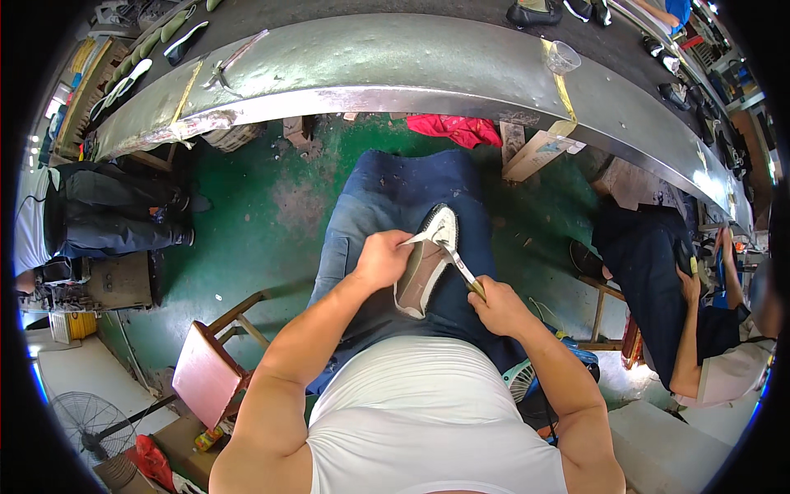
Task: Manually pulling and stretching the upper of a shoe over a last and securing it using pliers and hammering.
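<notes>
A beige shoe upper with a white sole (425, 262) rests over my lap in blue jeans. My left hand (380, 259) grips the shoe at its left edge, fingers closed on the rim. My right hand (496, 306) is closed on the yellowish handle of a thin metal tool (459, 265), whose blade runs up along the right edge of the shoe near the dark patterned toe.
A long curved metal workbench (428, 70) runs across the top, with a clear plastic cup (562, 58) and shoe parts on it. A red cloth (457, 128) hangs below it. A person sits at right (699, 329), another at left (99, 218). A small stool (210, 366) stands lower left on the green floor.
</notes>
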Demonstrator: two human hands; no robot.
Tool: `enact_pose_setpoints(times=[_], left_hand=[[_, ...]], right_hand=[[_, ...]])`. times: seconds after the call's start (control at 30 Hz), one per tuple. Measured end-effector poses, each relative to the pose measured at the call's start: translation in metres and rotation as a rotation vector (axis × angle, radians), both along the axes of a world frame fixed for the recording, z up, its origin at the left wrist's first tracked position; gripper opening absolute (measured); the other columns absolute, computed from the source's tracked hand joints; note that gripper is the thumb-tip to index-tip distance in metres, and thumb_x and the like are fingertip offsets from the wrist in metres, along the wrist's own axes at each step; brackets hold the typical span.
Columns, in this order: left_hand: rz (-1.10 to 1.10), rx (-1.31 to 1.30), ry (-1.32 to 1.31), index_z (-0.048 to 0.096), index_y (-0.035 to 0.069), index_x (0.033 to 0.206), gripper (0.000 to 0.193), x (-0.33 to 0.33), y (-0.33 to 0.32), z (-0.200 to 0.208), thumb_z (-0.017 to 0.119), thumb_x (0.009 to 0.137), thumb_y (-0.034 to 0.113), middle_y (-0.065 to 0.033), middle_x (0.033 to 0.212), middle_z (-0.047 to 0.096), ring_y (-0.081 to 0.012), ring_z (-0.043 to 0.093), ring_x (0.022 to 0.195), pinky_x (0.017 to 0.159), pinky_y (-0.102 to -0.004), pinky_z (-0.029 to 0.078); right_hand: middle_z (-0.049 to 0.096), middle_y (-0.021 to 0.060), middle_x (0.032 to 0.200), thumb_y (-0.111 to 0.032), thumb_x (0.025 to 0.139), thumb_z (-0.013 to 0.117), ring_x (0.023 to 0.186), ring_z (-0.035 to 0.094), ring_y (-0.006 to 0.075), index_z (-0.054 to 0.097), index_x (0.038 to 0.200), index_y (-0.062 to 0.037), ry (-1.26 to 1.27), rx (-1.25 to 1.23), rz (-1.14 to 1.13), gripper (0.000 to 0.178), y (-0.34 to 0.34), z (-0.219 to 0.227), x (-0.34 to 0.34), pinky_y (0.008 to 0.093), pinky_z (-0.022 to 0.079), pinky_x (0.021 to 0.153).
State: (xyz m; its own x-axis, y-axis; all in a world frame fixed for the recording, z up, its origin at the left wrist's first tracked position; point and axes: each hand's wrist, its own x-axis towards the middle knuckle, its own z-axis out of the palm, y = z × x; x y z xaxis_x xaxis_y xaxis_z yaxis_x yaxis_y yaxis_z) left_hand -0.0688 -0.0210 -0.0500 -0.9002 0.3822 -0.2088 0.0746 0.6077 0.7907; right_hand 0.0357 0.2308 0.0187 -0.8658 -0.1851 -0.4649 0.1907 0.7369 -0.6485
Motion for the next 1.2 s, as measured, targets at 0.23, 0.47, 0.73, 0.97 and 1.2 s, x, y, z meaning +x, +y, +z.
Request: enact_pose_setpoints(times=[0.23, 0.47, 0.73, 0.97, 1.2], left_hand=[[0.091, -0.021, 0.157, 0.071, 0.002, 0.091, 0.023, 0.013, 0.012, 0.027, 0.063, 0.093, 0.023, -0.0245, 0.079, 0.068, -0.0430, 0.068, 0.077, 0.070, -0.0480, 0.055], [0.064, -0.062, 0.210, 0.064, 0.001, 0.075, 0.031, 0.015, 0.020, 0.032, 0.061, 0.094, 0.026, -0.0236, 0.072, 0.065, -0.0455, 0.065, 0.070, 0.066, -0.0519, 0.053], [0.094, -0.012, 0.234, 0.068, 0.001, 0.081, 0.027, 0.011, 0.016, 0.031, 0.063, 0.095, 0.024, -0.0229, 0.070, 0.063, -0.0423, 0.064, 0.068, 0.059, -0.0469, 0.050], [0.050, -0.052, 0.297, 0.070, 0.004, 0.079, 0.026, 0.021, 0.023, 0.030, 0.064, 0.094, 0.024, -0.0201, 0.070, 0.065, -0.0395, 0.065, 0.065, 0.058, -0.0457, 0.052], [0.074, -0.078, 0.298, 0.071, 0.007, 0.078, 0.025, 0.020, 0.024, 0.041, 0.064, 0.093, 0.025, -0.0169, 0.064, 0.065, -0.0371, 0.066, 0.061, 0.057, -0.0448, 0.053]], right_hand=[[0.068, 0.0259, 0.096, -0.023, 0.096, 0.058, 0.091, 0.066, 0.0417, 0.060, 0.111, 0.0045, -0.149, -0.025, 0.046, 0.032, 0.008, 0.016, -0.014, 0.0478, 0.052, 0.082], [0.070, 0.0054, 0.099, -0.021, 0.098, 0.060, 0.079, 0.067, 0.0190, 0.061, 0.116, -0.0022, -0.782, -0.802, -0.392, 0.026, 0.006, 0.028, -0.025, 0.0335, 0.054, 0.062], [0.067, 0.0191, 0.088, -0.013, 0.092, 0.060, 0.071, 0.069, 0.0295, 0.060, 0.106, 0.0021, 0.335, -0.035, 0.063, 0.021, -0.014, -0.014, -0.004, 0.0411, 0.054, 0.068], [0.066, 0.0072, 0.092, -0.012, 0.094, 0.061, 0.077, 0.067, 0.0174, 0.061, 0.107, -0.0001, -0.562, -0.199, 0.070, 0.018, 0.011, 0.030, -0.049, 0.0307, 0.056, 0.063], [0.069, 0.0145, 0.094, -0.016, 0.093, 0.061, 0.071, 0.068, 0.0214, 0.062, 0.104, 0.0059, -0.644, 0.012, 0.249, 0.024, 0.015, 0.076, -0.102, 0.0349, 0.056, 0.060]])
